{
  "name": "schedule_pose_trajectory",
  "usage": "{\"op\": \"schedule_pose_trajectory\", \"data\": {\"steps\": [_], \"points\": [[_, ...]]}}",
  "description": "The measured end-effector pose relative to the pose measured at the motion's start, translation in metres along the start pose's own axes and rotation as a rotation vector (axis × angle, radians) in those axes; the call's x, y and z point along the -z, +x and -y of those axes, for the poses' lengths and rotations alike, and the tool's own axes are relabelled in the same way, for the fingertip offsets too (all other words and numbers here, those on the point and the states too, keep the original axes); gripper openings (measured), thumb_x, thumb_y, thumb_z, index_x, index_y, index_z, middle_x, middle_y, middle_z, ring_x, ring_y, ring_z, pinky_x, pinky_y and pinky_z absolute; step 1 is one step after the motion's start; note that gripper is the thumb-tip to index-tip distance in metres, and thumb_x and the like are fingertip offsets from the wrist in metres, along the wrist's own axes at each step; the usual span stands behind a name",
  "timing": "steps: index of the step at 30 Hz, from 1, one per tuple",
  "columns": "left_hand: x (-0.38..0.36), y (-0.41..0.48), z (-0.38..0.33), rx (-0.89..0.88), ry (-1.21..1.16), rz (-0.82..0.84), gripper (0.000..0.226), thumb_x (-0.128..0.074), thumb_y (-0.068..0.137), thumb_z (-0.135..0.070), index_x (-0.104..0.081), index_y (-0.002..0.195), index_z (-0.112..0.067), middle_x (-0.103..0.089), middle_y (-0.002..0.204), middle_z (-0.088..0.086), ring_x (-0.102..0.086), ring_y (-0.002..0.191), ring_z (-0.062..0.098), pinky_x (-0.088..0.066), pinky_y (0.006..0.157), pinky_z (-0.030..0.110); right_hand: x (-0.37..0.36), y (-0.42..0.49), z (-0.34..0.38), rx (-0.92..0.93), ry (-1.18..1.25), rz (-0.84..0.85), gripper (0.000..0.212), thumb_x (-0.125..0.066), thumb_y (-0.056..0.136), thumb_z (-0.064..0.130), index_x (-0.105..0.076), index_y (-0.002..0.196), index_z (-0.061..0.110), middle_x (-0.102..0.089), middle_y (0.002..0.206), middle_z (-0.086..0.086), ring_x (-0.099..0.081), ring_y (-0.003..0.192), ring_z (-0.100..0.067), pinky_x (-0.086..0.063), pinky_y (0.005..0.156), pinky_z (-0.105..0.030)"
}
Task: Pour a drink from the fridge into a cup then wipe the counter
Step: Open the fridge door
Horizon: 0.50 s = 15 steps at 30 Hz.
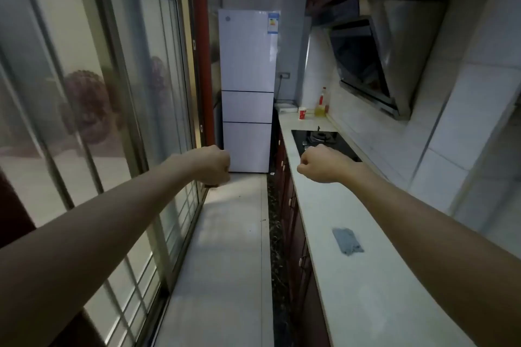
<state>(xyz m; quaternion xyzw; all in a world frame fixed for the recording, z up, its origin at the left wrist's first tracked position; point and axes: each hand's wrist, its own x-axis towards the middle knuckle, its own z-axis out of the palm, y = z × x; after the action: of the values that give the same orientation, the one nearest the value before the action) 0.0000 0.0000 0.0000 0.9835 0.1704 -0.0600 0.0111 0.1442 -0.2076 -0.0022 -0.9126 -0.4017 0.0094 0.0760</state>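
Cup (pixel 302 113) on counter (pixel 349 276), right of fridge (pixel 246 65)

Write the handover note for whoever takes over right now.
Left hand: closed fist, holding nothing. Right hand: closed fist, holding nothing.
White three-door fridge at the aisle's far end, doors shut.
Red-and-white paper cup stands on the pale stone counter near the fridge, beyond the black gas hob.
Grey folded cloth lies on the near counter.
Done: nothing.
Left: fetch drink, pour, wipe.

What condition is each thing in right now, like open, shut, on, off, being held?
fridge: all doors shut
cup: upright on counter
cloth: flat on counter, untouched
stove: no flame visible
left hand: fisted, empty
right hand: fisted, empty
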Motion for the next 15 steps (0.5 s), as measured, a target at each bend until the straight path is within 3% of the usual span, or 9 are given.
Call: {"op": "schedule_pose_trajectory", "data": {"steps": [3, 6, 10, 15], "points": [[0.005, 0.028, 0.026, 0.010, 0.002, 0.001, 0.017, -0.055, 0.097, -0.024, -0.064, 0.093, -0.010, -0.065, 0.090, 0.007, -0.059, 0.078, 0.016, -0.046, 0.066, 0.024, 0.002, 0.033, 0.012, -0.037, 0.023, -0.016, 0.032, -0.047, 0.090, 0.024, -0.049, 0.064, 0.007, -0.052, 0.065, -0.009, -0.042, 0.055, -0.022, -0.031, 0.051, -0.030], [0.010, 0.054, 0.048, -0.002, 0.009, 0.009, 0.015, -0.055, 0.097, -0.025, -0.063, 0.092, -0.013, -0.065, 0.089, 0.005, -0.059, 0.076, 0.014, -0.043, 0.062, 0.021, 0.003, 0.061, 0.022, -0.044, 0.035, -0.012, 0.034, -0.046, 0.090, 0.025, -0.065, 0.084, -0.002, -0.067, 0.081, -0.016, -0.053, 0.061, -0.023, -0.041, 0.056, -0.031], [0.008, 0.082, 0.070, -0.027, 0.026, 0.033, 0.020, -0.055, 0.097, -0.027, -0.065, 0.101, -0.010, -0.065, 0.093, 0.006, -0.060, 0.081, 0.016, -0.041, 0.062, 0.021, 0.003, 0.093, 0.030, -0.038, -0.013, 0.004, 0.031, -0.046, 0.091, 0.024, -0.060, 0.074, 0.004, -0.055, 0.066, -0.010, -0.044, 0.056, -0.021, -0.034, 0.053, -0.030], [0.009, 0.120, 0.092, -0.044, 0.009, 0.034, 0.021, -0.055, 0.098, -0.026, -0.066, 0.102, -0.008, -0.067, 0.095, 0.008, -0.060, 0.081, 0.017, -0.041, 0.061, 0.021, -0.001, 0.137, 0.033, -0.043, -0.025, -0.001, 0.034, -0.047, 0.093, 0.027, -0.065, 0.083, 0.000, -0.054, 0.066, -0.007, -0.045, 0.055, -0.020, -0.035, 0.052, -0.031]]}}
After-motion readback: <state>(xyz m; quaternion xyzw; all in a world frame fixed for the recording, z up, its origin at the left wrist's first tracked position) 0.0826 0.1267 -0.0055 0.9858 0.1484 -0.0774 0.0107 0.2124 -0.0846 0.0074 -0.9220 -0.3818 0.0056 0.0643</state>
